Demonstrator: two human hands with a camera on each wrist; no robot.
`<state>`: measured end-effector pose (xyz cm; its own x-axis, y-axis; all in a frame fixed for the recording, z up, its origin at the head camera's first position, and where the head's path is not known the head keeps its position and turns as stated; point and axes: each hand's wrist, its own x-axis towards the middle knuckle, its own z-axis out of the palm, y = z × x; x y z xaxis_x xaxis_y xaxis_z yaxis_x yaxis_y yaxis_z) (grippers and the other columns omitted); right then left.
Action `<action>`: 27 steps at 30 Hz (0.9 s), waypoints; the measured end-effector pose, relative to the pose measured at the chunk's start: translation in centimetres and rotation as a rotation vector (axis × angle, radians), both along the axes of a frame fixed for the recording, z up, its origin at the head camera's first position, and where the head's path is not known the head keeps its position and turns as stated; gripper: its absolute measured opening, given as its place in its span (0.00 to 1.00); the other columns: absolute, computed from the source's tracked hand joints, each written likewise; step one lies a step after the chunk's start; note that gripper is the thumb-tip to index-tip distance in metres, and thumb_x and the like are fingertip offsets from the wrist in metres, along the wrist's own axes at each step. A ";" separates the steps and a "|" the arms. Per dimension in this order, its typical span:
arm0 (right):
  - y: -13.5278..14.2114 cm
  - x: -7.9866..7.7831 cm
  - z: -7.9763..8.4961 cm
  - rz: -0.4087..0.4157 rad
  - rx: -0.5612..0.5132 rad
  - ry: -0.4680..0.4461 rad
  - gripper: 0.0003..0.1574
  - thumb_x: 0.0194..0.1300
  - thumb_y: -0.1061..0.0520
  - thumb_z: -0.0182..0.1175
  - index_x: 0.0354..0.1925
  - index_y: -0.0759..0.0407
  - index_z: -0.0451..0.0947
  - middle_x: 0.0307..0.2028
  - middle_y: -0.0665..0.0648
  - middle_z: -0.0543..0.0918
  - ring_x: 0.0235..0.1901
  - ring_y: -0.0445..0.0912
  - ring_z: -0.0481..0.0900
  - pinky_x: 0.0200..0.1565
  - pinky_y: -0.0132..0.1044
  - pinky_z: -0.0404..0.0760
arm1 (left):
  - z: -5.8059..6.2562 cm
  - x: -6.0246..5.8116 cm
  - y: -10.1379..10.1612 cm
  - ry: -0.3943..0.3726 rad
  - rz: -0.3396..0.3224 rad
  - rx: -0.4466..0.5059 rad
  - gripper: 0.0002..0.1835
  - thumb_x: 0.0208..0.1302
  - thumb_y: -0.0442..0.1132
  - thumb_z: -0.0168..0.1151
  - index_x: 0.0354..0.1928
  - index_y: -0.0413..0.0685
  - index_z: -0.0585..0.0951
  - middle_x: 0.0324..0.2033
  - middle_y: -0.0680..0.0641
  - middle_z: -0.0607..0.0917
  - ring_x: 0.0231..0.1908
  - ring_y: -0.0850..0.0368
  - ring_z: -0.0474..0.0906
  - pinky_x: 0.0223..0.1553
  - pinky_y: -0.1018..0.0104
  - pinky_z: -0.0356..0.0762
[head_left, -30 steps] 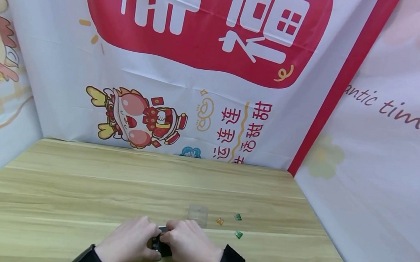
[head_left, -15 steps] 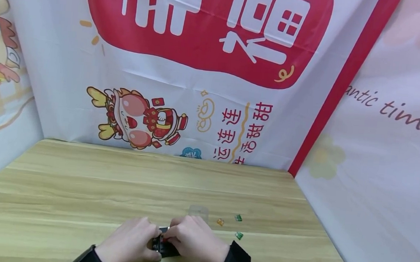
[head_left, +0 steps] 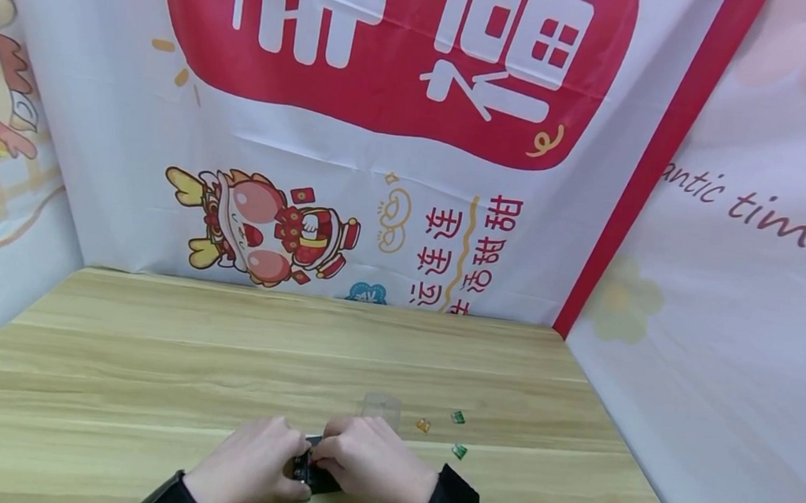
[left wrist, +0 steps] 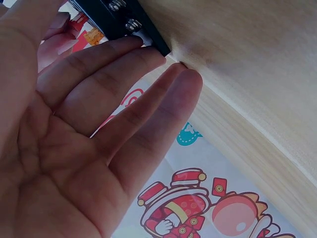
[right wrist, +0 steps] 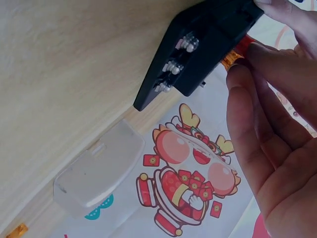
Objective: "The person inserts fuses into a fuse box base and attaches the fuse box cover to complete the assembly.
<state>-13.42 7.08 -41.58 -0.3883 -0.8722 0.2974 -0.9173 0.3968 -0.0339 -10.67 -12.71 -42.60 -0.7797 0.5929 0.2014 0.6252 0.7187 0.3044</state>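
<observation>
The head camera looks forward, down across the table (head_left: 153, 358); wrist cameras, far closer, face the backdrop (head_left: 399, 117) (both, I notice, catch the black object (right wrist: 213, 44)).

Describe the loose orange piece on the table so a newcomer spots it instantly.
On the pale wood-grain table, find the clear plastic container just beyond the person's bare right hand. Right of it, in the head view, lies the small translucent orange piece, left of two small translucent green pieces. Its colour sets it apart: those neighbours are green, and the container is colourless.
</observation>
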 end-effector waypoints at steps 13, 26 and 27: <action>-0.1 0.4 -0.3 -0.012 0.036 -0.009 0.10 0.62 0.60 0.62 0.35 0.44 0.85 0.27 0.39 0.71 0.23 0.26 0.62 0.25 0.16 0.59 | -0.4 0.0 -0.1 -0.001 -0.011 0.007 0.15 0.43 0.51 0.73 0.20 0.58 0.74 0.15 0.65 0.66 0.16 0.69 0.59 0.17 0.71 0.58; 0.0 0.3 -0.3 -0.004 0.015 -0.002 0.11 0.60 0.61 0.62 0.34 0.44 0.85 0.28 0.39 0.72 0.23 0.26 0.62 0.23 0.16 0.58 | -0.2 0.1 0.0 -0.014 -0.008 0.006 0.14 0.43 0.51 0.72 0.20 0.59 0.74 0.14 0.65 0.66 0.16 0.70 0.58 0.17 0.71 0.57; 0.0 0.4 -0.3 -0.005 0.017 -0.002 0.11 0.60 0.61 0.62 0.34 0.44 0.86 0.27 0.39 0.72 0.23 0.26 0.62 0.23 0.16 0.58 | -0.2 0.1 0.0 -0.020 -0.009 0.006 0.14 0.43 0.51 0.72 0.21 0.59 0.74 0.14 0.65 0.66 0.16 0.70 0.58 0.17 0.71 0.57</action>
<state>-13.06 7.05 -41.89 -0.3931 -0.8752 0.2819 -0.9153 0.4018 -0.0288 -10.59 -12.66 -42.83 -0.7781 0.5990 0.1890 0.6255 0.7112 0.3209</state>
